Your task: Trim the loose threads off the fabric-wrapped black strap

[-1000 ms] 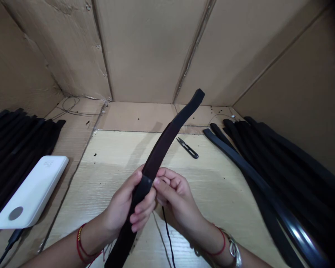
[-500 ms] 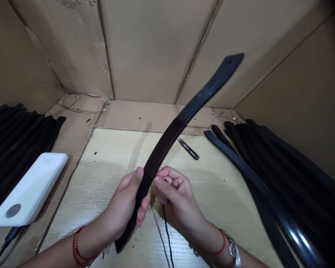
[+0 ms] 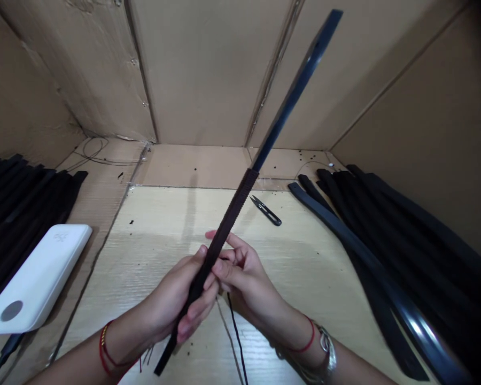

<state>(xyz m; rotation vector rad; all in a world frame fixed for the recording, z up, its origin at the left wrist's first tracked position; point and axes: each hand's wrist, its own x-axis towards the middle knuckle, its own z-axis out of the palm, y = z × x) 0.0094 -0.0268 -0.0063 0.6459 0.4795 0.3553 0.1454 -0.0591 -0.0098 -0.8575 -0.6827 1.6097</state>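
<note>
Swung upright since the last look: black belt strap (image 3: 244,184), near vertical, its tip pointing high, above the hands. Left hand (image 3: 176,299) clamped round its lower part; right hand (image 3: 248,283) together with it, close against the strap, hold unclear. Black cord (image 3: 234,334) hanging below. Risk: a slackened left grip could let the long free end topple toward the thread snips (image 3: 265,210) on the pale wood board (image 3: 312,267).
</note>
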